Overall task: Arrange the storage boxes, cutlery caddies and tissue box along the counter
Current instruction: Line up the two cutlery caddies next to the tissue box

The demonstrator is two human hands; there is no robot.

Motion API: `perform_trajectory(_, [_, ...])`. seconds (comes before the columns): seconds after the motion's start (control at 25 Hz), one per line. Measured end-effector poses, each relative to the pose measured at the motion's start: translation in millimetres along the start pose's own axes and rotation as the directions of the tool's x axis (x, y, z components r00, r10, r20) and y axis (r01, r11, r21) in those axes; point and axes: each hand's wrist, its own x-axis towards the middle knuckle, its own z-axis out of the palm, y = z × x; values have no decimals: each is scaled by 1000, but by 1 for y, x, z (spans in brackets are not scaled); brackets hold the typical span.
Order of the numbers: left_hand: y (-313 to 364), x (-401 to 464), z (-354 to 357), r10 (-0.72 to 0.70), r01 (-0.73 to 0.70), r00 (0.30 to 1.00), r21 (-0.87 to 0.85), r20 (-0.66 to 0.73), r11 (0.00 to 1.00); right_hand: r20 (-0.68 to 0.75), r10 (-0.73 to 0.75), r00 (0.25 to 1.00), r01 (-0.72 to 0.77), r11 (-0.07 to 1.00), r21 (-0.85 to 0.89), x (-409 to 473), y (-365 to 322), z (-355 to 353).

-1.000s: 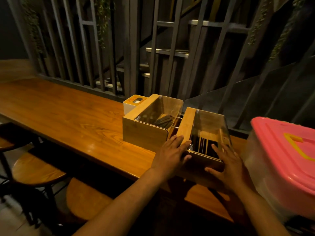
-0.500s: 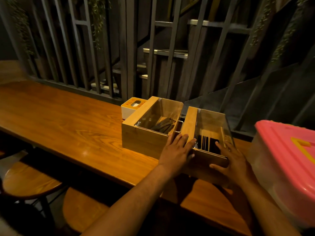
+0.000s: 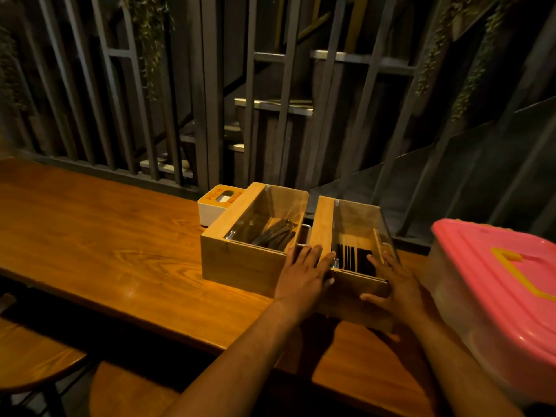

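Observation:
Two wooden cutlery caddies with clear lids stand side by side on the wooden counter (image 3: 99, 242). The left caddy (image 3: 240, 260) holds dark cutlery. Both of my hands grip the right caddy (image 3: 323, 224), which holds dark upright pieces: my left hand (image 3: 304, 272) on its near left corner, my right hand (image 3: 394, 281) on its near right corner. A white tissue box (image 3: 210, 210) with a wooden top sits just behind the left caddy, touching it. At the far right stands a clear storage box with a pink lid (image 3: 493, 278), close to my right wrist.
A dark slatted railing (image 3: 195, 100) runs along the counter's far edge, with stairs beyond it. Round wooden stools (image 3: 33, 359) stand below the counter's near edge at the left. The counter stretches away to the left.
The right caddy has slid a little farther back and closer to the left caddy under both hands. The view has shifted slightly left.

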Motion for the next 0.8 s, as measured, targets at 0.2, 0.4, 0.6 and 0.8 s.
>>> perform_trajectory(0.2, [0, 14, -1, -19, 18, 999, 7, 46, 1000, 100, 71, 992, -59, 992, -111, 11, -6, -7])
perform_trajectory(0.4, [0, 22, -3, -34, 28, 994, 67, 100, 997, 65, 186, 980, -167, 960, -226, 5, -24, -7])
perform_trajectory(0.6, [-15, -6, -11, -157, 147, 984, 121, 83, 982, 59, 243, 968, -220, 939, -265, -12, -41, -10])
perform_trajectory(0.8, [-58, -11, -23, -397, 380, 912, 156, 101, 912, -12, 192, 981, -186, 936, -298, -12, -75, 4])
